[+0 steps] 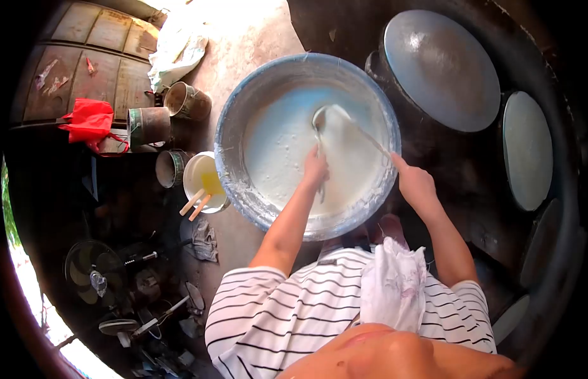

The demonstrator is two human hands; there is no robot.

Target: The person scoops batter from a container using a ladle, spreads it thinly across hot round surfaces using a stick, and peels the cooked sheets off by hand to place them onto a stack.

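Note:
A large blue-grey tub (228, 151) holds a milky white liquid (275, 151) that looks like thin batter. Over it, my left hand (317, 167) is closed around the handle of a metal ladle (318, 120), whose bowl is near the middle of the tub. My right hand (416, 184), at the tub's right rim, grips a long-handled utensil (373, 140). Its far end meets the ladle's bowl and is coated white, so its exact kind is hard to make out. Some of the left fingers are hidden by the back of the hand.
Left of the tub stands a white bucket (194, 169) with two wooden-handled tools (196, 205) in it. Several worn pails (149, 125) and a red bag (90, 121) are beyond. Large round lidded vessels (442, 69) line the right side. A fan (95, 271) stands lower left.

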